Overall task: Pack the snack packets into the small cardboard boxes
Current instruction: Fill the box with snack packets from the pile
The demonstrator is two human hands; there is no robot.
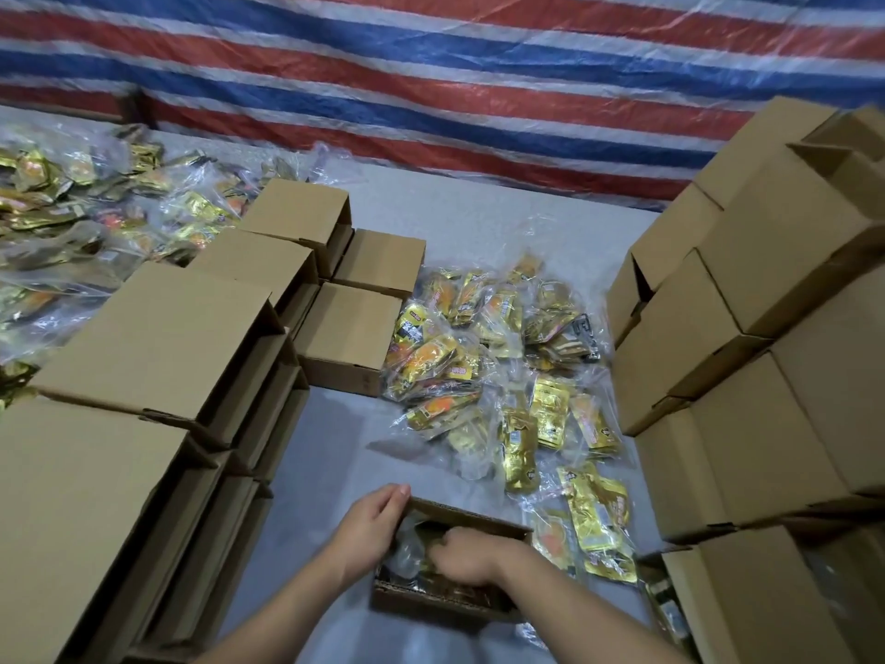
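Snack packets (pixel 498 371) heaped loose on grey table (pixel 335 438), far and right of open small box (pixel 459 601) at near centre. Left hand (pixel 371 519) hooked over box's far-left rim, fingers curled round the edge, likely steadying it. Right hand (pixel 467 555) plunged inside, fingers bent down on packets already there; actual grip hidden, probably pressing them flat. Closed boxes (pixel 158 342) stacked left, more boxes (pixel 747 376) piled right, within reach.
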